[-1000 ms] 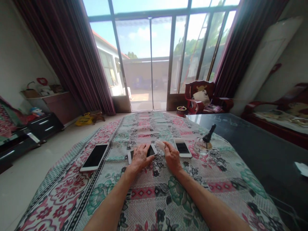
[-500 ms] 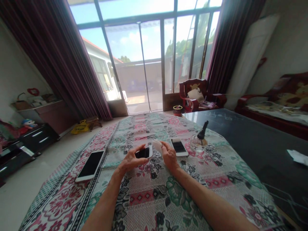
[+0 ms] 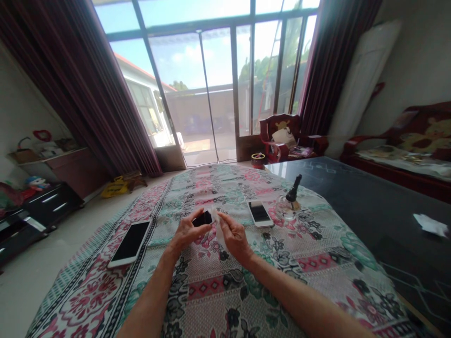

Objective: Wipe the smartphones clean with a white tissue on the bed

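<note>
My left hand (image 3: 188,231) grips a small smartphone (image 3: 202,219) by its long edges, dark screen facing up, above the patterned tablecloth (image 3: 207,286). Pinched in my right hand (image 3: 235,237) is a thin white tissue (image 3: 215,217), which meets the right end of that phone. Just right of this hand lies a second white smartphone (image 3: 260,214) with a dark screen. A clear round bottle (image 3: 287,208) with a black nozzle stands beyond it. A larger white tablet (image 3: 129,244) lies on the cloth to the left of my left hand.
A dark table (image 3: 366,202) adjoins on the right, with a crumpled white paper (image 3: 430,225) on it. Behind are a red wooden armchair (image 3: 282,136) and glass doors (image 3: 190,94). A yellow bag (image 3: 114,187) sits on the floor at left.
My right hand has moved left, bringing the tissue against the end of the held phone. My left hand has shifted slightly left and up with the phone. The view has turned a little.
</note>
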`<state>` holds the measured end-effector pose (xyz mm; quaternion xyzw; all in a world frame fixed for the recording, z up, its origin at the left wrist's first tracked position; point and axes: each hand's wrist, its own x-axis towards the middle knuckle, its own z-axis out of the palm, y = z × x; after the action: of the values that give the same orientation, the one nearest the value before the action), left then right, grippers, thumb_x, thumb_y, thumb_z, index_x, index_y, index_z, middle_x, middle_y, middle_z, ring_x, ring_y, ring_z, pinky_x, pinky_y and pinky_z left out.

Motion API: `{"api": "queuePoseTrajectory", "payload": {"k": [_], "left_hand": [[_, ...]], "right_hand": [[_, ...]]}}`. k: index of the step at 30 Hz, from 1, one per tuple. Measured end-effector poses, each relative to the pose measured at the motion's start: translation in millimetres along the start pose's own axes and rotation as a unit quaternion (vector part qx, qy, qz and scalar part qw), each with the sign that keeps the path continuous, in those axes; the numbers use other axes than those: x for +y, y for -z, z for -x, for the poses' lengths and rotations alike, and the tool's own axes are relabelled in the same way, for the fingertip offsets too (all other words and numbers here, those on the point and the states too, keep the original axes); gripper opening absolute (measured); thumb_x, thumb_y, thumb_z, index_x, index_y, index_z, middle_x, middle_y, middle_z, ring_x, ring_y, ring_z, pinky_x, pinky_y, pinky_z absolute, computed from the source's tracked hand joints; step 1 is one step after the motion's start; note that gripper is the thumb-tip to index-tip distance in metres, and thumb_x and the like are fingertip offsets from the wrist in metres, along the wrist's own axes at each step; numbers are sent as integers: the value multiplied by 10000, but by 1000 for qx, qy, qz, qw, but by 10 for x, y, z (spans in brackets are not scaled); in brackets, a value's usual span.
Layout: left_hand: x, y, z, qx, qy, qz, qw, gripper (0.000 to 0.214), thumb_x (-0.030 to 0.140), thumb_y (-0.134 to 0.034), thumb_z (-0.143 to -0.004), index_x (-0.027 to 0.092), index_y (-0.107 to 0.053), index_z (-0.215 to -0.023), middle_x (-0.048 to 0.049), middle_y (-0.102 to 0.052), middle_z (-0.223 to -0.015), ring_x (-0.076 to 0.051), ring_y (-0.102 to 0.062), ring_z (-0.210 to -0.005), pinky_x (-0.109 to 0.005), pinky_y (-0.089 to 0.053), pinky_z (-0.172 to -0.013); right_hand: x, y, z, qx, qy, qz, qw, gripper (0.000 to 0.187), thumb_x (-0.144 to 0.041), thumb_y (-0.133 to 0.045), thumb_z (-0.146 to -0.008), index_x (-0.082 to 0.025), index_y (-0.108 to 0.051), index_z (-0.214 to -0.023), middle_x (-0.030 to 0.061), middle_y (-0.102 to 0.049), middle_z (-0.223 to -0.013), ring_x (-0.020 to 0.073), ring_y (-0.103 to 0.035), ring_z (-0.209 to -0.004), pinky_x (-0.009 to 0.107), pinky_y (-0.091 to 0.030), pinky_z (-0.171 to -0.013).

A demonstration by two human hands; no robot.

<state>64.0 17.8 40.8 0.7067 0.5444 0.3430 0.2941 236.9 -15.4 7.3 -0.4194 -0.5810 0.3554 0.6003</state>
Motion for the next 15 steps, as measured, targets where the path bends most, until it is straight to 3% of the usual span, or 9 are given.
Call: {"api": "queuePoseTrajectory", "payload": {"k": [5,10,15], "left_hand": [[28,-84,26,-27,-13,-28,999,661,343,-713,-669,170,-569,-1291,-54,-649,-1242,-254,-604,-1125,-358,-465,-998],[183,-266,87,-70,-85,-37,993,700,313,-755,-619,171,-580,-1282,-64,-649,-1236,-256,-596,-1125,-349,-460,-995],[209,-312,80,-13,-94,-111,989,648,310,-733,-637,158,-595,-1252,-83,-673,-1164,-265,-606,-1077,-366,-475,-945]], "right_hand": [[74,74,-92,8,-40,-4,999,392,-415,-461,-860,-197,-687,-1094,50,-724,-1004,213,-652,-903,312,-515,-806],[155,218,-234,19,-80,-30,996,393,-422,-471,-827,-192,-699,-1050,25,-722,-904,195,-634,-807,290,-510,-725],[189,176,-198,29,-82,-49,995,398,-431,-499,-820,-195,-693,-1076,38,-715,-994,202,-630,-867,297,-506,-771]]}}
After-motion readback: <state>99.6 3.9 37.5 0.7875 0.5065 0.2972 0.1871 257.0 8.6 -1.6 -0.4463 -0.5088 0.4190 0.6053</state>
